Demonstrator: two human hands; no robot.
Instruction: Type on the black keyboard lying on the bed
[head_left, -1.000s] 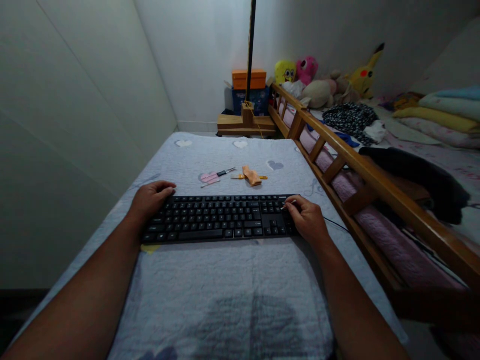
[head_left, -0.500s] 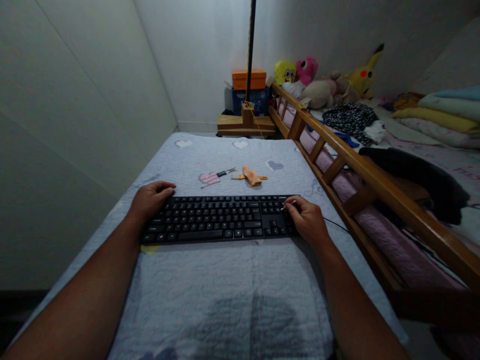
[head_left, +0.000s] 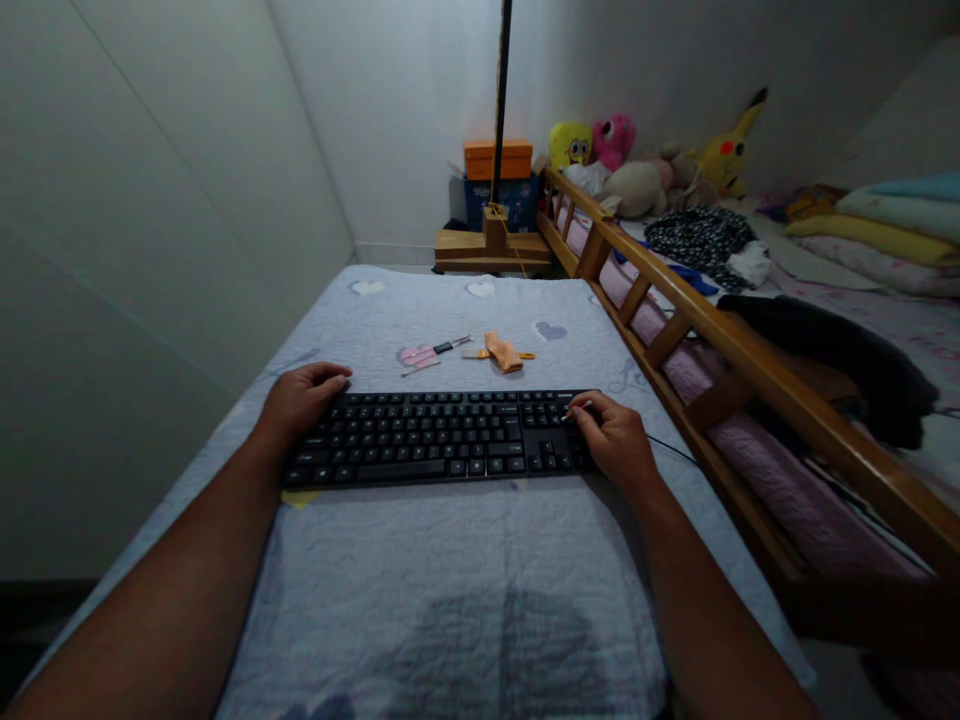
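Note:
A black keyboard [head_left: 427,436] lies flat across the quilted cloth in front of me. Around its far left corner, my left hand [head_left: 304,402] grips the edge, with thumb and fingers curled. At the number pad, my right hand [head_left: 613,430] pinches a thin cotton swab [head_left: 567,416], its white tip down at the keys. Part of the number pad is hidden by that hand. Beyond the keyboard lie another cotton swab [head_left: 421,369], a dark-handled tool [head_left: 444,347] with a metal tip, and an orange cloth [head_left: 502,353] on top of a yellow-handled brush [head_left: 528,356].
The keyboard's cable [head_left: 671,447] runs off to the right. A wooden bed rail [head_left: 675,275] borders the right side, with clothes and plush toys [head_left: 637,187] behind it. A black pole [head_left: 502,100] on a wooden base and an orange box [head_left: 498,158] stand at the far end.

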